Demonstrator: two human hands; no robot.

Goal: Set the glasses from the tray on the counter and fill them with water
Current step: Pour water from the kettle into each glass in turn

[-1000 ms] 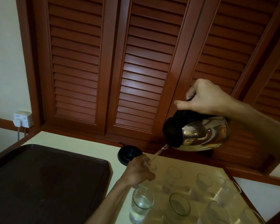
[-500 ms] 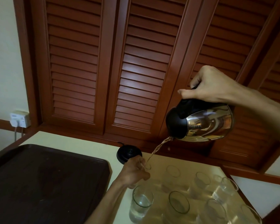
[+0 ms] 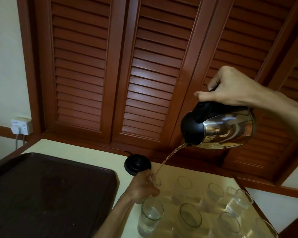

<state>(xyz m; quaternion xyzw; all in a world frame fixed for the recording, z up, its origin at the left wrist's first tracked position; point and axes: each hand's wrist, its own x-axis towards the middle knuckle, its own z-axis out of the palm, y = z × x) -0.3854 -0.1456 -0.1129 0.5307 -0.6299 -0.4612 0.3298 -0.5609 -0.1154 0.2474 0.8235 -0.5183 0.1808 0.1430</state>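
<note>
My right hand (image 3: 230,86) is wrapped around the black handle of the steel kettle (image 3: 220,127), holding it tipped spout-down well above the counter (image 3: 86,152). A thin stream of water (image 3: 169,158) runs from the spout down to the glass (image 3: 156,180) that my left hand (image 3: 143,188) grasps around its side, steadying it on the counter just beside the black kettle base (image 3: 138,164).

Step in hand, by my judgement: filling. All glasses appear to be off the dark tray (image 3: 46,191), which lies to the left of my left arm. The near glass (image 3: 150,217), just below my left hand, already holds water. The other glasses (image 3: 213,201) stand grouped to the right; their fill levels are hard to read, though the one at the right edge seems to hold some.

Next move, as I judge it:
1. Watch the level in the held glass; most of it is hidden behind my fingers.
2. Level the kettle before the water nears the rim.
3. Shift the left hand to the adjacent unfilled glass.

The long fall of the stream calls for steady aim.
</note>
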